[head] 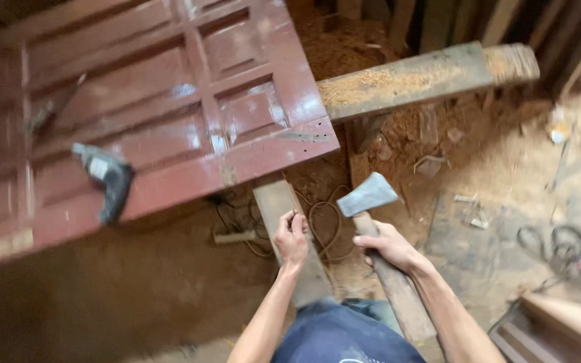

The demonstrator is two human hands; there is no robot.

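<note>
A red-brown panelled door (pixel 169 101) lies flat at far left, a power drill (pixel 105 178) near its near edge. Below its corner the left hand (pixel 292 236) pinches something small, too tiny to identify. Just right, the right hand (pixel 388 245) grips a hatchet (pixel 371 222). A sawdust-covered beam (pixel 425 77) crosses beyond; cables (pixel 569 249) lie far right.

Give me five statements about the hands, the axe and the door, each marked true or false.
1. The right hand grips the axe by its wooden handle. True.
2. The axe head points toward the person. False: it points away, toward the door.
3. A power drill lies on the door. True.
4. The left hand holds the drill. False: it is closed on something small, over a plank.
5. The door is blue. False: it is reddish brown.
</note>
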